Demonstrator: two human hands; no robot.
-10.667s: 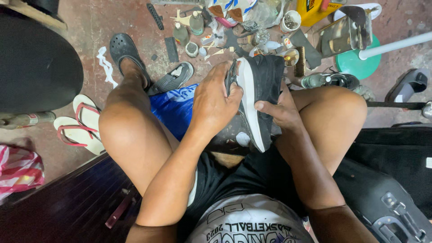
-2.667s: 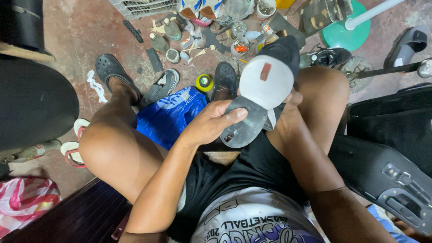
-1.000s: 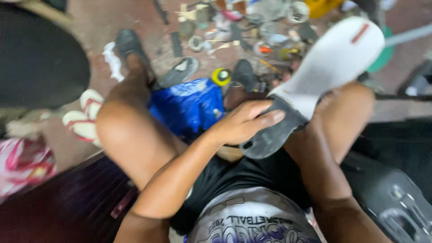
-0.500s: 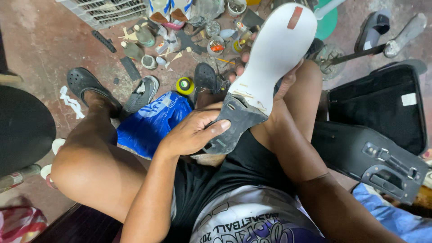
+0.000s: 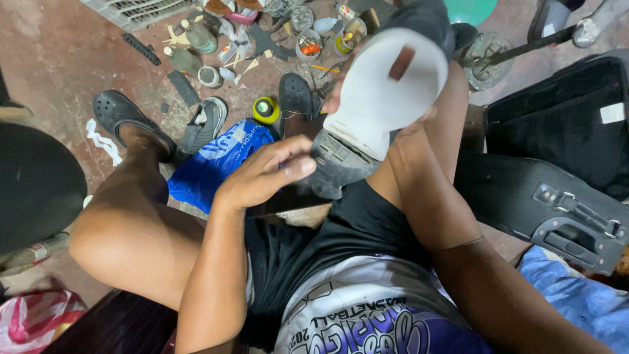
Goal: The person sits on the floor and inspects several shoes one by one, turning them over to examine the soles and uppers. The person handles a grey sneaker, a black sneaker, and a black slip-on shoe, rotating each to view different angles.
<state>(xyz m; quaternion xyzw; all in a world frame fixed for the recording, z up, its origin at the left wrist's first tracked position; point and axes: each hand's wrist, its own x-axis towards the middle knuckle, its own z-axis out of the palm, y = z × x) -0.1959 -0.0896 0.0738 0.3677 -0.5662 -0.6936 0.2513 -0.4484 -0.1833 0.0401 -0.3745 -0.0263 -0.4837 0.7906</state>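
Note:
I sit with a black shoe (image 5: pixel 386 98) raised over my right thigh, its sole turned up toward me: white at the front with a small red patch, grey at the heel. My right hand (image 5: pixel 409 134) grips the shoe from beneath and is mostly hidden by it. My left hand (image 5: pixel 265 176) has its fingers bunched and pinches the edge of the grey heel.
A blue plastic bag (image 5: pixel 216 164) lies between my legs. On the floor beyond are a yellow spool (image 5: pixel 265 109), a grey shoe (image 5: pixel 202 124), a black clog (image 5: pixel 296 95), bottles and small tins (image 5: pixel 196 39). A black suitcase (image 5: pixel 557 177) lies open at the right, a dark round seat (image 5: pixel 33 183) at the left.
The shoe went from its side to sole-up and rose higher over my right thigh. My left hand slid from covering the heel to pinching its edge.

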